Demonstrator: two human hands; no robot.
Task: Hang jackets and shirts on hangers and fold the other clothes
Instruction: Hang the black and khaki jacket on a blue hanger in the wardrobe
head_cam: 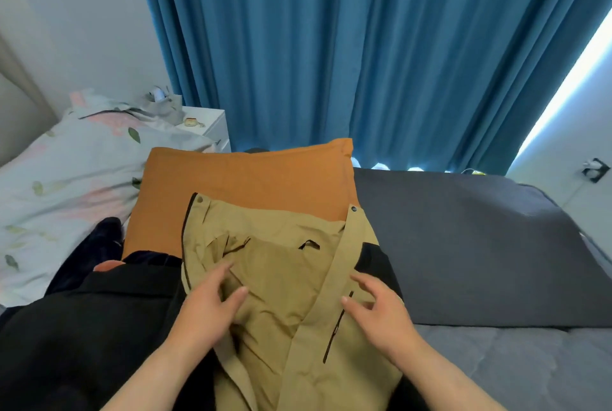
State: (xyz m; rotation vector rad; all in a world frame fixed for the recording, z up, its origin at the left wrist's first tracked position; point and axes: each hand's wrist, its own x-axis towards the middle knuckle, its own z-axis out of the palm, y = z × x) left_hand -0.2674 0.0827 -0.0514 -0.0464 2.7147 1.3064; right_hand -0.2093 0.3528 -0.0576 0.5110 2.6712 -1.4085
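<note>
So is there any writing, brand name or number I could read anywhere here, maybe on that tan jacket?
None can be read. The tan jacket shows only snaps and dark zippers, no label or logo. The small things on the white nightstand are too small and blurred to show any text.

We see a tan jacket (281,278) lying open and crumpled on the bed, its collar end resting against an orange pillow (238,175). It has dark zips, metal snaps at the two upper corners and a small black hanging loop inside the neck. A front placket runs diagonally across it. Under and to the left of it lies a black garment (92,328), with a dark navy one (96,245) beyond.
</note>
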